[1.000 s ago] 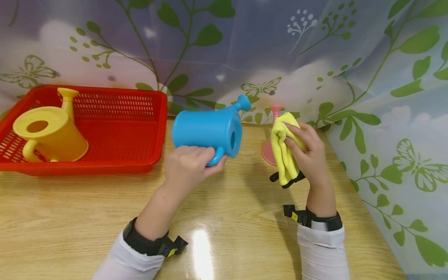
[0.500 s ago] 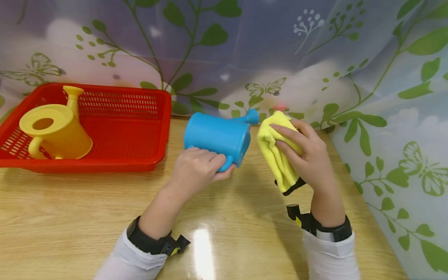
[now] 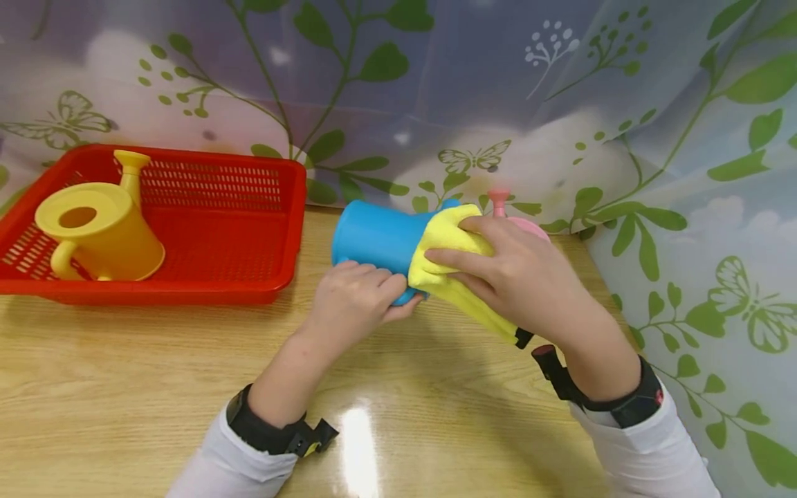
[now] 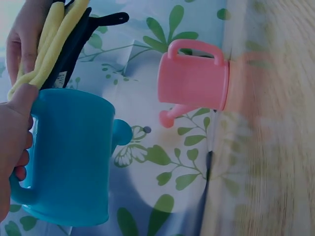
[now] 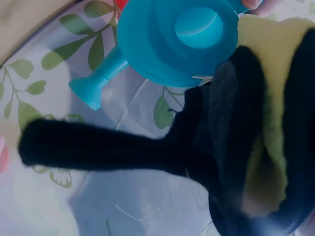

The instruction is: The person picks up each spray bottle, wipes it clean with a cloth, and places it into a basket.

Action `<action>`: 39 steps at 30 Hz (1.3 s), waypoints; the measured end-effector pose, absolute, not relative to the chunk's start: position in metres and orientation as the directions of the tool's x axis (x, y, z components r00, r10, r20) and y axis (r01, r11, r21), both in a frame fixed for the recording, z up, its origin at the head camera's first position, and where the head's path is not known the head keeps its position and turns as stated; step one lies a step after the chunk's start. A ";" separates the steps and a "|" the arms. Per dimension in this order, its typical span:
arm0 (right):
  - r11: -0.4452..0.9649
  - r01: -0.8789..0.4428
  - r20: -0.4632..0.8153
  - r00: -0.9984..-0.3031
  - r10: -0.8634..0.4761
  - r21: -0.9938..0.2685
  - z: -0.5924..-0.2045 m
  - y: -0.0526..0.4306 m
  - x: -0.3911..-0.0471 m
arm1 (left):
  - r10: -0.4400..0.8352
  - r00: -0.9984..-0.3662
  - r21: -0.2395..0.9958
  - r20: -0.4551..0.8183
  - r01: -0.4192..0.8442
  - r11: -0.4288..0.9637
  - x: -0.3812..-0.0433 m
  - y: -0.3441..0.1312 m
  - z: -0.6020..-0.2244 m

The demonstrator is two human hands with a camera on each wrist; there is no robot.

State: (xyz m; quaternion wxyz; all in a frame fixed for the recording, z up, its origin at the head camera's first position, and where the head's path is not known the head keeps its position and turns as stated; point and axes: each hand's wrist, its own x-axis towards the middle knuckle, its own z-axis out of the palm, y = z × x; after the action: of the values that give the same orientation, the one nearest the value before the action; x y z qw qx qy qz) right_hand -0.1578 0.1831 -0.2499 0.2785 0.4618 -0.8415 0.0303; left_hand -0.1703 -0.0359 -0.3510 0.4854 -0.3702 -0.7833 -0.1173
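A blue watering can (image 3: 373, 238) is held on its side above the table, spout pointing away. My left hand (image 3: 380, 290) grips its handle; in the left wrist view the blue can (image 4: 69, 157) fills the lower left beside that hand (image 4: 12, 132). My right hand (image 3: 473, 256) holds a folded yellow cloth (image 3: 445, 242) with a black edge and presses it against the can's top end. The right wrist view shows the can's round top (image 5: 172, 39) with the cloth (image 5: 268, 73) touching its rim. The spout is mostly hidden behind the cloth in the head view.
A pink watering can (image 3: 519, 223) stands on the table behind my right hand, by the leaf-print curtain; it is plain in the left wrist view (image 4: 194, 81). A red mesh basket (image 3: 297, 207) at the back left holds a yellow watering can (image 3: 96, 232). The wooden table (image 3: 156, 387) stretches in front.
My right hand has moved left with the yellow cloth, from apart from the blue can to pressing on its top end. The left hand keeps its grip on the handle.
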 end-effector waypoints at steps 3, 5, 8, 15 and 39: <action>0.587 -0.777 0.478 -0.435 -0.763 0.230 -0.248 0.182 -0.155 | 0.456 -0.227 -0.194 0.861 0.683 0.705 -0.170 -0.035 -0.351; 0.594 -0.765 0.470 -0.441 -0.765 0.249 -0.247 0.180 -0.153 | 0.449 -0.209 -0.207 0.869 0.671 0.712 -0.170 -0.035 -0.350; 0.612 -0.737 0.467 -0.450 -0.762 0.289 -0.246 0.174 -0.152 | 0.446 -0.186 -0.224 0.875 0.662 0.716 -0.171 -0.035 -0.350; 0.684 -0.641 0.373 -0.575 -0.729 0.349 -0.240 0.154 -0.146 | 0.457 -0.185 -0.218 0.870 0.687 0.693 -0.172 -0.036 -0.353; 0.694 -0.615 0.232 -0.662 -0.712 0.374 -0.244 0.110 -0.165 | 0.492 -0.099 -0.272 0.865 0.732 0.625 -0.174 -0.030 -0.358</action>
State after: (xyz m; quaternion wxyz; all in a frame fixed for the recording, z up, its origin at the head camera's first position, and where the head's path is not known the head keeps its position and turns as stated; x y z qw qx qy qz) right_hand -0.1649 0.1102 -0.2444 0.1829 0.3681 -0.9019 -0.1325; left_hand -0.1743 -0.0297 -0.3577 0.5255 -0.4177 -0.7323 -0.1141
